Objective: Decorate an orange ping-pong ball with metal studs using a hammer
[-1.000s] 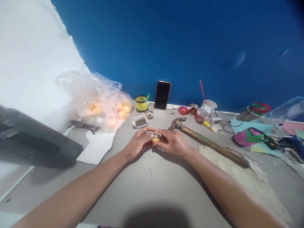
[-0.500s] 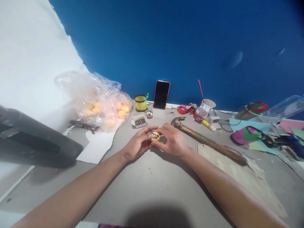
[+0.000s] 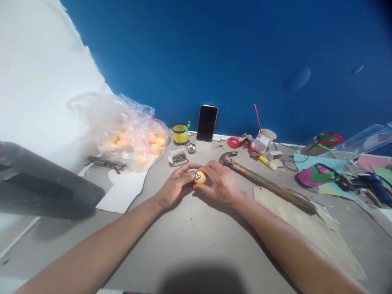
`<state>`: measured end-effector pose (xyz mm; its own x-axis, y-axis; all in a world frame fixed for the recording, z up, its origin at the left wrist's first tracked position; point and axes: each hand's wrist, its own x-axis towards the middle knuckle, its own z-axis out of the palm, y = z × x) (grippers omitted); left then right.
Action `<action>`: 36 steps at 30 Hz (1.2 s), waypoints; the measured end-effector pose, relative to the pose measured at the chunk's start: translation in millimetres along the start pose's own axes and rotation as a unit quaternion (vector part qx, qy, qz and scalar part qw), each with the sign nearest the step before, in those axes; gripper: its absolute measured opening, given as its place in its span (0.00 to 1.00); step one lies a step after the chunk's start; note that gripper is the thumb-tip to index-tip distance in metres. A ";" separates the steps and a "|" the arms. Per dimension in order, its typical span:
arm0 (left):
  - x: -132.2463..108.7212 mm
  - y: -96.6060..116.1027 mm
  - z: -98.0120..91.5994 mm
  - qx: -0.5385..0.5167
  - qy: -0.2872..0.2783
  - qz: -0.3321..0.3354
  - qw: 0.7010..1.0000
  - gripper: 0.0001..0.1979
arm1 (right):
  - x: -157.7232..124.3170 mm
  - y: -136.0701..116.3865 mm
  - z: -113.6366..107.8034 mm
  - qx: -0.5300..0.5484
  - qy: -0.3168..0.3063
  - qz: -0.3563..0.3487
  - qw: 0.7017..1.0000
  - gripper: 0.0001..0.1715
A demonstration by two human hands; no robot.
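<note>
Left hand (image 3: 174, 187): forearm stretched from the near edge across the grey table (image 3: 196, 241), fingers curled, thumb and fingertips pinching a small yellow ball with stuck-on eyes (image 3: 200, 177) from its left.
Right hand (image 3: 222, 184): mirrored pose, fingers closed on the ball's right side.
Ball: mid-table between both hands; whether it rests on the surface cannot be told.
Clear plastic bag (image 3: 101, 118), far left corner: orange balls inside.
Small white open box (image 3: 178, 157), just beyond the left hand: metal pins.
White paper cup (image 3: 267, 135), far edge: one red stick.
</note>
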<state>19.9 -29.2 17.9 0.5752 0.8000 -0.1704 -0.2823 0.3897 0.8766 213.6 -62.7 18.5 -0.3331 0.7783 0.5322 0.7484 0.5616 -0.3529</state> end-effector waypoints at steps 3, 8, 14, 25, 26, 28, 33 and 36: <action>0.0 -2.4 1.0 0.042 -0.004 0.048 0.998 0.19 | 0.2 0.5 0.7 0.002 0.017 0.013 1.000 0.15; -0.7 -5.5 2.8 0.091 0.006 0.106 0.990 0.21 | 1.6 3.0 5.0 0.039 0.048 0.023 0.998 0.15; -1.4 -3.7 3.0 0.078 0.036 0.110 0.990 0.23 | 7.1 8.6 2.1 0.224 0.021 0.099 0.969 0.17; -2.7 1.1 6.7 0.047 0.081 0.100 0.991 0.23 | 7.9 14.2 -5.6 0.483 -0.086 0.199 0.849 0.22; -2.4 1.3 6.7 0.038 0.082 0.099 0.991 0.24 | 7.5 15.4 -5.7 0.498 -0.092 0.198 0.839 0.23; -1.5 1.6 6.8 0.020 0.084 0.097 0.992 0.24 | 7.1 17.2 -6.7 0.520 -0.101 0.192 0.827 0.24; -0.9 3.2 7.4 0.006 0.083 0.088 0.993 0.24 | 8.0 17.3 -10.1 0.534 -0.113 0.190 0.816 0.24; -2.1 3.8 7.7 0.022 0.089 0.090 0.992 0.25 | 8.8 15.5 -10.0 0.531 -0.116 0.192 0.817 0.24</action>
<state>23.5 -32.9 25.1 0.3722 0.9245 -0.0819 -0.3330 0.2154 0.9180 228.1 -50.0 25.4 -0.3823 0.9175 0.1098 -0.0560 0.0957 -0.9938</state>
